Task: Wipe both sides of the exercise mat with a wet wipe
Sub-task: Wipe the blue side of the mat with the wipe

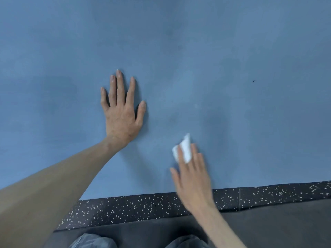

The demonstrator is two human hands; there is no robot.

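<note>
A blue exercise mat (179, 51) fills nearly the whole view, lying flat and running off the top, left and right edges; its surface is mottled, with darker patches beside paler ones, and its near edge runs across the lower part of the picture, rising slightly toward the right. Below that edge lies a strip of black flooring flecked with white (143, 206), and nearer still a plain dark grey surface (268, 226) with a seam between the two. At the very bottom, two knees in grey-blue fabric (95, 241) show, one on either side of centre. The left forearm comes in from the lower left corner and reaches up across the mat's near edge to the left hand (121, 115), which lies palm down on the mat with all its fingers straight and spread — flat against the surface, gripping nothing. The right hand (192, 178) comes in from the bottom right and is blurred; it sits low on the mat just above the near edge, fingers extended and close together, pressing on a wet wipe (184, 149). The wipe is white and crumpled, showing beyond and between the fingertips, touching the mat. Well off to the right — apart from both hands — a tiny dark speck (253, 81) sits on the mat.
</note>
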